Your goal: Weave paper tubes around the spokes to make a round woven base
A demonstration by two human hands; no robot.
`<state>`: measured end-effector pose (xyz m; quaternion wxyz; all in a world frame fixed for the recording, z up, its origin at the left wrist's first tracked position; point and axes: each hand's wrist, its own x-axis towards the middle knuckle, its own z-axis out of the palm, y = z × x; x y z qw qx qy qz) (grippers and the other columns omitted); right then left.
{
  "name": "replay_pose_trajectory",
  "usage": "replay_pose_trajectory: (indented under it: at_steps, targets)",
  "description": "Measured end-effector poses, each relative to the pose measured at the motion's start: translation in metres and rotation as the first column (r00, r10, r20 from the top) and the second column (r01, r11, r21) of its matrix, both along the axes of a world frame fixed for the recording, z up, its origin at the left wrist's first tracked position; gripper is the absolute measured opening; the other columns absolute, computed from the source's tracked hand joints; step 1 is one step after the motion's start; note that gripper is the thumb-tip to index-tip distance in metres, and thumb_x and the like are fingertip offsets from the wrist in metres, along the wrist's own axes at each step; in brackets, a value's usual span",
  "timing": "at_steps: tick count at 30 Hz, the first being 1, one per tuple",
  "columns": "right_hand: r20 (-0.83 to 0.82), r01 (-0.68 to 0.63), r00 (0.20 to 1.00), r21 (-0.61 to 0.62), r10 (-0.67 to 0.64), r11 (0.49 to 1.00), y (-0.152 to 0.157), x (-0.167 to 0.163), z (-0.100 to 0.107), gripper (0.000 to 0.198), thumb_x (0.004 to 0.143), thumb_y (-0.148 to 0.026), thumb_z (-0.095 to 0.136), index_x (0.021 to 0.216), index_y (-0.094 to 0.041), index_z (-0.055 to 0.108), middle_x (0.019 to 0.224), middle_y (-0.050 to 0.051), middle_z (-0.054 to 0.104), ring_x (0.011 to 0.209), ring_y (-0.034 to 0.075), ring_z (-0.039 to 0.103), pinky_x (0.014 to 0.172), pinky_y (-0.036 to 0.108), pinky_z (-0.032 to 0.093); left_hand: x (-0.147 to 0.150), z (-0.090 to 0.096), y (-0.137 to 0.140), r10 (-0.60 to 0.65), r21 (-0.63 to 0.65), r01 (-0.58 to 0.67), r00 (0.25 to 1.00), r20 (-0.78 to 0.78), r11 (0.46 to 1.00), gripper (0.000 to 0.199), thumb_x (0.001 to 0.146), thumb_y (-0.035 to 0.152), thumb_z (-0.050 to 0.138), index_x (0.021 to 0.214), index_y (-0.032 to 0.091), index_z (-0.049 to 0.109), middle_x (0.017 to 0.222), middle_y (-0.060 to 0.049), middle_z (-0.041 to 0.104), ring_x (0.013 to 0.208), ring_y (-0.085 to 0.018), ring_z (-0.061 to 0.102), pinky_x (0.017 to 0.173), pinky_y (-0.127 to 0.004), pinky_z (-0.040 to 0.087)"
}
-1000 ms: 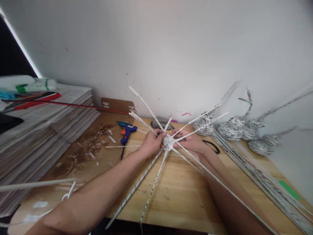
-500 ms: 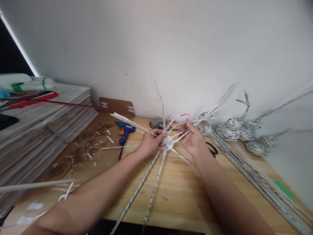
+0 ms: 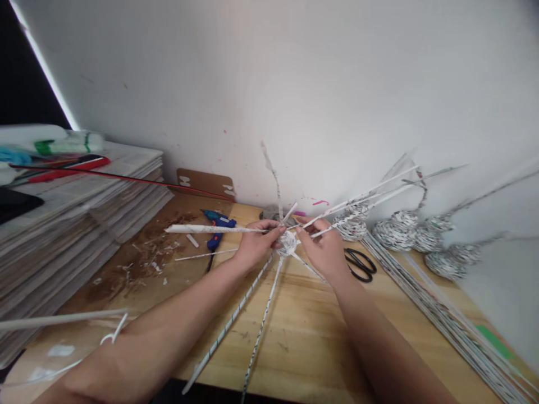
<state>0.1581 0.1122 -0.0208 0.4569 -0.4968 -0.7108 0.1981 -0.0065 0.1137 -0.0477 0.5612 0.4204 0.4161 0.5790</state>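
Note:
A small round woven base (image 3: 288, 243) of rolled newspaper sits mid-view over the wooden table, with several paper tubes spreading from it like spokes. My left hand (image 3: 257, 244) pinches the base's left edge, thumb on top. At the upper right edge, my right hand (image 3: 322, 247) closes thumb and fingers on a paper tube (image 3: 357, 197) that slants off to the right. A wider paper tube (image 3: 202, 229) points left past my left hand. Two striped tubes, one of them a long paper tube (image 3: 236, 314), run toward the table's front edge. My fingers partly hide the weave.
Black-handled scissors (image 3: 361, 265) lie right of my right hand. A blue glue gun (image 3: 217, 230) lies left, beside paper scraps (image 3: 147, 258). Woven newspaper pieces (image 3: 398, 230) stand by the wall, near a bundle of paper tubes (image 3: 433, 303). Stacked newspapers (image 3: 126, 196) rise at left.
My right hand has moved left and down, in to the base. The wide tube at left has swung down to nearly level. More of the scissors shows.

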Motion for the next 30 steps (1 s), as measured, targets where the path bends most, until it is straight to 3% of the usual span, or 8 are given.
replay_pose_trajectory:
  at_steps: [2,5,10,15,18,21,26,30]
  targets:
    - [0.213,0.008,0.977,0.065,-0.022,0.998,-0.004,0.0,0.002,0.031,0.087,-0.046,0.058,0.101,-0.021,0.071,0.076,0.006,0.066,0.069,0.02,0.058,0.064,0.032,0.042,-0.001,-0.001,0.001,-0.009,0.003,0.009,1.0,0.014,1.0,0.036,0.06,0.041,0.083,0.08,0.012,0.073,0.073,-0.003,0.067,0.06,-0.01,0.058,0.055,-0.022,0.052]
    - [0.398,0.052,0.912,0.134,-0.102,0.99,-0.009,0.001,0.003,0.031,0.091,-0.047,0.053,0.091,-0.021,0.07,0.064,0.004,0.063,0.06,0.019,0.056,0.061,0.031,0.037,-0.002,-0.003,0.002,-0.035,0.011,0.035,0.999,0.022,0.999,0.036,0.063,0.04,0.082,0.085,0.013,0.075,0.081,-0.006,0.071,0.066,-0.012,0.061,0.058,-0.023,0.054]
    - [0.601,0.038,0.756,0.357,-0.26,0.933,-0.014,0.0,0.006,0.037,0.095,-0.043,0.048,0.078,-0.019,0.07,0.074,0.011,0.067,0.078,0.025,0.058,0.076,0.037,0.035,0.0,-0.005,0.002,-0.027,0.005,0.027,1.0,0.013,1.0,0.036,0.062,0.039,0.081,0.086,0.013,0.077,0.081,-0.007,0.072,0.064,-0.013,0.061,0.056,-0.023,0.053]
    - [0.629,-0.041,0.731,0.426,-0.264,0.904,-0.017,-0.001,0.011,0.032,0.093,-0.045,0.053,0.096,-0.019,0.071,0.102,0.011,0.068,0.108,0.03,0.051,0.097,0.045,0.026,-0.001,-0.004,0.002,0.017,-0.006,-0.017,1.0,0.024,1.0,0.035,0.063,0.041,0.08,0.086,0.014,0.077,0.081,-0.007,0.072,0.064,-0.012,0.06,0.057,-0.022,0.052]
    - [0.655,-0.068,0.708,0.434,-0.264,0.898,-0.018,-0.001,0.011,0.029,0.095,-0.043,0.051,0.105,-0.023,0.07,0.094,0.008,0.066,0.1,0.026,0.051,0.102,0.046,0.02,-0.001,-0.005,0.002,0.007,0.014,-0.008,1.0,0.028,1.0,0.033,0.064,0.042,0.079,0.083,0.014,0.076,0.08,-0.006,0.072,0.064,-0.013,0.06,0.058,-0.022,0.052]
    - [0.668,-0.078,0.686,0.463,-0.289,0.883,-0.018,0.0,0.012,0.032,0.093,-0.048,0.053,0.112,-0.028,0.069,0.089,0.007,0.063,0.092,0.024,0.049,0.096,0.044,0.022,0.0,-0.008,0.002,-0.007,0.034,0.007,1.0,0.003,0.999,0.031,0.067,0.042,0.077,0.081,0.015,0.076,0.079,-0.006,0.072,0.064,-0.014,0.061,0.058,-0.023,0.051]
    - [0.694,-0.09,0.648,0.479,-0.314,0.873,-0.02,0.004,0.016,0.031,0.091,-0.052,0.055,0.087,-0.025,0.071,0.083,0.006,0.062,0.09,0.024,0.048,0.086,0.043,0.025,0.002,-0.008,-0.002,-0.061,0.002,0.061,0.998,-0.02,0.998,0.034,0.064,0.042,0.08,0.081,0.014,0.075,0.079,-0.006,0.071,0.063,-0.012,0.059,0.056,-0.021,0.049]
    - [0.673,0.012,0.663,0.429,-0.328,0.903,-0.021,0.004,0.018,0.039,0.09,-0.053,0.055,0.073,-0.021,0.069,0.077,0.009,0.065,0.088,0.026,0.052,0.085,0.044,0.027,0.003,-0.004,-0.003,-0.062,-0.034,0.062,0.998,-0.015,0.997,0.035,0.06,0.042,0.082,0.078,0.013,0.074,0.074,-0.006,0.069,0.06,-0.012,0.058,0.055,-0.021,0.049]
